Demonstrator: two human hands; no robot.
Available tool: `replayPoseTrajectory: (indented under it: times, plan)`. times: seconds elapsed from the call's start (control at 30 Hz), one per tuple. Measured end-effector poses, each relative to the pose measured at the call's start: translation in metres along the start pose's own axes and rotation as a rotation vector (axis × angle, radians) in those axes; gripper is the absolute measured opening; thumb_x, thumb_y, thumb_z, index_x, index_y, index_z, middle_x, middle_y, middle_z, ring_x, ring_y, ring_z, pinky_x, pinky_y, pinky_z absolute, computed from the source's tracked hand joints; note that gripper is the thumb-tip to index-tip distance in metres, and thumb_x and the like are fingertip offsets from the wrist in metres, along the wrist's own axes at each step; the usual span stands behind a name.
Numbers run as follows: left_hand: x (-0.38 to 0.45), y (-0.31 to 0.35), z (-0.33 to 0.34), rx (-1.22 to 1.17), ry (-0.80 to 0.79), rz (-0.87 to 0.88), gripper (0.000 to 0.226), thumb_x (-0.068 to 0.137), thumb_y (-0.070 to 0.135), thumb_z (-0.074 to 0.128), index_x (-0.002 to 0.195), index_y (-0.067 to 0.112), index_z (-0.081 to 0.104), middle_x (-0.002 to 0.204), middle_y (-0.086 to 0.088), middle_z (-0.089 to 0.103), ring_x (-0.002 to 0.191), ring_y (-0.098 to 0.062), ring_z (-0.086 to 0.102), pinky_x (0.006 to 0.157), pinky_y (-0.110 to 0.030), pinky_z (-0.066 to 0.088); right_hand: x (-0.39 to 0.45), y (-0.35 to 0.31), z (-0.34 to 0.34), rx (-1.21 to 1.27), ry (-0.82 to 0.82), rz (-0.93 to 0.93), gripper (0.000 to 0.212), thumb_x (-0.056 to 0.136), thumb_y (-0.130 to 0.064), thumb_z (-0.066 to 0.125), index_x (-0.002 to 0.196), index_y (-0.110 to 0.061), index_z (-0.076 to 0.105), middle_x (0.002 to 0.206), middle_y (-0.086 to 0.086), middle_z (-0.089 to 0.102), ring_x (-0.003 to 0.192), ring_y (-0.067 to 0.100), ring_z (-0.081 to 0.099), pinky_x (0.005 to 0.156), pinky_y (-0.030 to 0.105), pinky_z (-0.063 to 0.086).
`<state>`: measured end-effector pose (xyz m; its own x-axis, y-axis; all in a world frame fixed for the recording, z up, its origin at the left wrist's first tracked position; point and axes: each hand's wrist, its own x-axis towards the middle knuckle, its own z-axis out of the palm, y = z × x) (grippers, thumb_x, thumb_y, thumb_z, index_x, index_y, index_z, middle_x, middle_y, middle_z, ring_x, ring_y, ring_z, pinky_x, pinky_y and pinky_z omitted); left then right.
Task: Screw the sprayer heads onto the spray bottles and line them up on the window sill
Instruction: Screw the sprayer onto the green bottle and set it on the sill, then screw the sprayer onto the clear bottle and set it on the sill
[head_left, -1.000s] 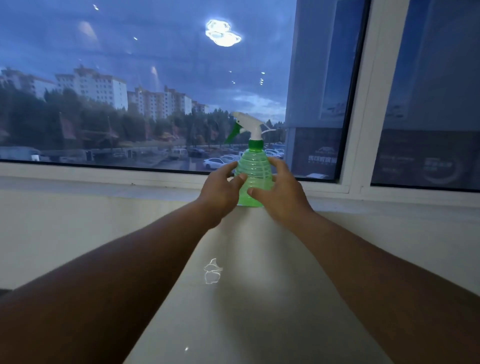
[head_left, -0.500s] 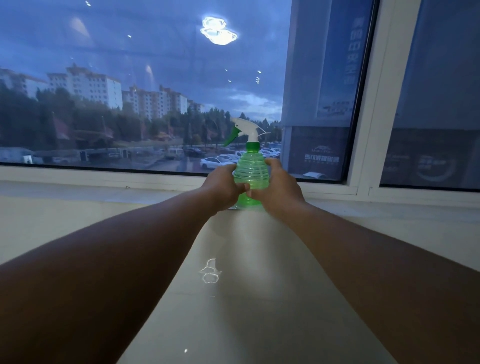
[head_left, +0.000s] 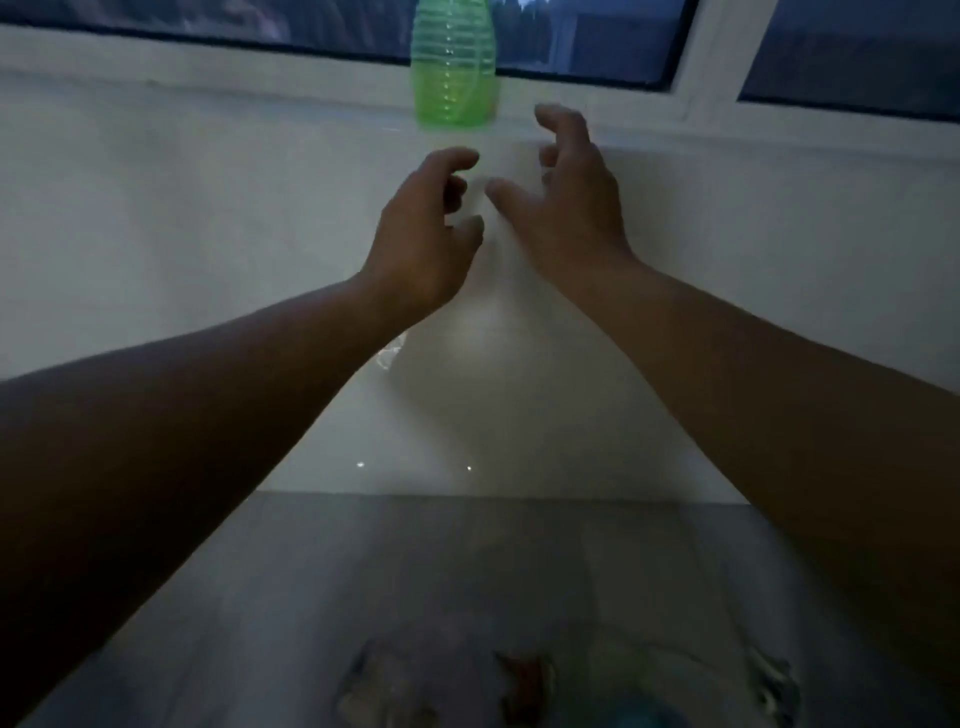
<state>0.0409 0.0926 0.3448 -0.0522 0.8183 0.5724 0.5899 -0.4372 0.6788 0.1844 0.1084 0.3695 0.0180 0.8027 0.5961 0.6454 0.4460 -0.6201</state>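
A green ribbed spray bottle (head_left: 453, 67) stands upright on the white window sill (head_left: 208, 119), against the window frame; its sprayer head is cut off by the top of the frame. My left hand (head_left: 423, 234) hovers below the bottle, fingers curled and apart, holding nothing. Just to its right, my right hand (head_left: 566, 197) is spread open and empty, its fingertips a short way right of the bottle's base. Neither hand touches the bottle.
The white window frame (head_left: 706, 67) runs along the top with a vertical post at the right. Below the sill drops a pale wall (head_left: 156, 249), then a grey floor (head_left: 415, 597) with blurred dark objects (head_left: 524, 675) near the bottom edge.
Both hands have let go of the green bottle and drawn back toward me. The camera has tilted down, so the sprayer head and the view outside have left the frame.
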Motion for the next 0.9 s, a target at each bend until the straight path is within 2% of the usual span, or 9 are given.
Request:
replayPoseTrajectory:
  times: [0.1, 0.17, 0.3, 0.43, 0.53, 0.6, 0.67, 0.77, 0.9]
  plan:
    - [-0.033, -0.007, 0.031, -0.011, -0.153, -0.020, 0.055, 0.092, 0.010, 0.069, 0.144, 0.015, 0.050, 0.131, -0.007, 0.063, 0.119, -0.017, 0.060, 0.103, -0.037, 0.052, -0.039, 0.024, 0.002, -0.004, -0.051, 0.059, 0.066, 0.087, -0.033, 0.070, 0.146, -0.023, 0.041, 0.130, 0.008, 0.056, 0.114, 0.020, 0.058, 0.094, 0.033, 0.050]
    - [-0.052, -0.013, 0.049, -0.011, -0.239, -0.041, 0.056, 0.092, 0.011, 0.070, 0.145, 0.015, 0.049, 0.133, -0.006, 0.063, 0.122, -0.017, 0.060, 0.103, -0.038, 0.052, -0.061, 0.040, 0.004, 0.003, -0.090, 0.098, 0.065, 0.087, -0.033, 0.069, 0.145, -0.023, 0.043, 0.130, 0.008, 0.056, 0.115, 0.020, 0.058, 0.096, 0.038, 0.051]
    - [-0.098, -0.039, 0.079, 0.017, -0.434, -0.115, 0.061, 0.091, 0.011, 0.071, 0.146, 0.020, 0.046, 0.137, -0.005, 0.060, 0.125, -0.018, 0.057, 0.103, -0.038, 0.053, -0.114, 0.084, 0.007, -0.017, -0.209, 0.162, 0.059, 0.087, -0.035, 0.070, 0.140, -0.022, 0.049, 0.132, 0.008, 0.057, 0.120, 0.019, 0.056, 0.098, 0.038, 0.050]
    - [-0.156, -0.083, 0.092, 0.135, -0.678, -0.219, 0.064, 0.089, 0.011, 0.074, 0.145, 0.026, 0.048, 0.135, -0.006, 0.061, 0.126, -0.019, 0.057, 0.100, -0.028, 0.046, -0.170, 0.133, 0.017, -0.109, -0.452, 0.268, 0.050, 0.086, -0.031, 0.073, 0.133, -0.021, 0.058, 0.131, 0.006, 0.061, 0.121, 0.021, 0.058, 0.102, 0.041, 0.049]
    - [-0.198, -0.117, 0.093, 0.258, -0.835, -0.310, 0.071, 0.087, 0.010, 0.076, 0.147, 0.030, 0.045, 0.141, -0.006, 0.057, 0.128, -0.022, 0.054, 0.101, -0.032, 0.045, -0.216, 0.164, 0.027, -0.159, -0.659, 0.306, 0.047, 0.081, -0.030, 0.076, 0.126, -0.022, 0.064, 0.126, 0.005, 0.064, 0.117, 0.022, 0.060, 0.099, 0.038, 0.049]
    - [-0.223, -0.141, 0.091, 0.349, -0.953, -0.370, 0.077, 0.086, 0.009, 0.076, 0.150, 0.032, 0.039, 0.147, -0.006, 0.051, 0.134, -0.023, 0.048, 0.107, -0.036, 0.043, -0.249, 0.177, 0.040, -0.177, -0.815, 0.289, 0.051, 0.078, -0.034, 0.078, 0.126, -0.025, 0.065, 0.126, 0.002, 0.065, 0.117, 0.021, 0.060, 0.100, 0.037, 0.047]
    - [-0.244, -0.161, 0.086, 0.434, -1.078, -0.401, 0.085, 0.085, 0.008, 0.076, 0.154, 0.034, 0.033, 0.154, -0.006, 0.043, 0.142, -0.026, 0.038, 0.114, -0.041, 0.037, -0.283, 0.186, 0.053, -0.264, -0.967, 0.199, 0.055, 0.076, -0.040, 0.077, 0.129, -0.030, 0.062, 0.128, 0.000, 0.064, 0.121, 0.021, 0.056, 0.109, 0.037, 0.036]
    - [-0.272, -0.182, 0.075, 0.542, -1.244, -0.429, 0.098, 0.082, 0.010, 0.080, 0.157, 0.036, 0.023, 0.161, -0.007, 0.031, 0.149, -0.031, 0.025, 0.118, -0.045, 0.031, -0.326, 0.195, 0.073, -0.447, -1.147, 0.024, 0.056, 0.077, -0.040, 0.068, 0.132, -0.036, 0.054, 0.128, -0.002, 0.061, 0.127, 0.022, 0.048, 0.115, 0.045, 0.012]
    - [-0.303, -0.201, 0.064, 0.689, -1.371, -0.377, 0.115, 0.074, 0.024, 0.088, 0.159, 0.040, 0.013, 0.168, -0.006, 0.012, 0.154, -0.032, 0.009, 0.122, -0.050, 0.024, -0.354, 0.203, 0.088, -0.610, -1.314, -0.148, 0.062, 0.081, -0.030, 0.064, 0.140, -0.029, 0.045, 0.133, 0.007, 0.056, 0.131, 0.027, 0.043, 0.120, 0.059, -0.002]
